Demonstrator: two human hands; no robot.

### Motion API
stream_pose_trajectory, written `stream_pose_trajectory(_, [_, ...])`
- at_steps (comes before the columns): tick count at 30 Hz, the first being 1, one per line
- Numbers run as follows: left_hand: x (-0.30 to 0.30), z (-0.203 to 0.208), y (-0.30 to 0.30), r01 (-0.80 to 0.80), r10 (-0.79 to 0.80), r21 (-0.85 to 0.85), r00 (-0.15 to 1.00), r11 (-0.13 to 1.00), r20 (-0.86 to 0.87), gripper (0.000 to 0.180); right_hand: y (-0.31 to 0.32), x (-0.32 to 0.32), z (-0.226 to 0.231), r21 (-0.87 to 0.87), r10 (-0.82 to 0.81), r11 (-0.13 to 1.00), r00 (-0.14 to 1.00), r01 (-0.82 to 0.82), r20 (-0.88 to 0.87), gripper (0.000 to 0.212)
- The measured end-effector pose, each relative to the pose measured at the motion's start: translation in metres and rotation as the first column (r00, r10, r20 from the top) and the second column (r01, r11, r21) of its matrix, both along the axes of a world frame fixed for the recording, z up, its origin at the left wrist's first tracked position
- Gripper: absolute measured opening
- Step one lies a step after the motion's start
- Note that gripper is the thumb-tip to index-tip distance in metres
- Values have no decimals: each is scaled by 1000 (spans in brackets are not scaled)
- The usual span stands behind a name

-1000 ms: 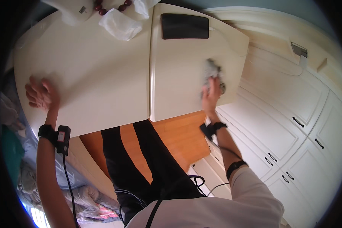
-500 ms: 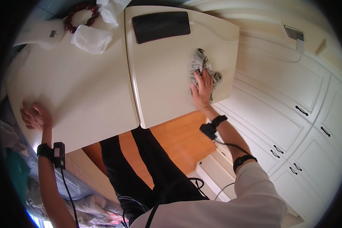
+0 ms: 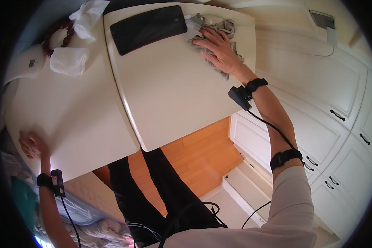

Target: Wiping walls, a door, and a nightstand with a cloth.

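My right hand [image 3: 219, 49] lies flat on a crumpled grey cloth [image 3: 227, 25] near the far right corner of the white tabletop [image 3: 169, 99]. Its fingers are spread over the cloth, pressing it from above rather than closing round it. Just left of the cloth is a black tablet-like device [image 3: 149, 29] with a dark glossy face; the cloth's edge comes close to its right end. My left hand [image 3: 32, 145] rests at the table's left edge, fingers loosely bent and apart, with nothing seen in it.
At the far left lie a dark red bead bracelet [image 3: 46, 41], crumpled white tissue [image 3: 69, 61] and a white rounded appliance [image 3: 22, 66]. A seam splits the tabletop. White cabinets [image 3: 310, 87] line the right side. Cables trail from both wrist straps. A drawer [image 3: 244, 190] stands open below.
My right hand and the cloth have slid away from me to the far edge, beside the black device. My left hand stays on the table's left edge. The view has shifted slightly.
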State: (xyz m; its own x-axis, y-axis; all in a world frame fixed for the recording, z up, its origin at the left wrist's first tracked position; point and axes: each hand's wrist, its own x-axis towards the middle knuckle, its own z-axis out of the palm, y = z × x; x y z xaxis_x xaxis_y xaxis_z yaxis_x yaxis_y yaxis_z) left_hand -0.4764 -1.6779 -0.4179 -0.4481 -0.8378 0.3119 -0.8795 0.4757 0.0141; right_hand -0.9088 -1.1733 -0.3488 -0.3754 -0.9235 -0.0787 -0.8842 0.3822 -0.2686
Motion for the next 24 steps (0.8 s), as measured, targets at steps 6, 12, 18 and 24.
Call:
stream_pose_trajectory(6, [4, -3, 0, -16, 16, -1, 1000, 1000, 3, 57, 36, -49, -17, -132, -198, 974, 973, 182, -120, 36])
stream_pose_trajectory(12, [5, 1, -8, -2, 2, -11, 1000, 1000, 23, 58, 44, -72, -16, -211, -308, 935, 948, 286, -83, 37])
stream_pose_trajectory(18, [2, 6, -1, -28, 27, 33, 999, 999, 30, 56, 92, -16, -25, -282, -590, 793, 797, 540, -130, 40])
stream_pose_trajectory(24, [11, 4, -6, 16, -14, -39, 999, 999, 29, 56, 136, 43, -13, -106, -518, 855, 841, 507, -157, 37])
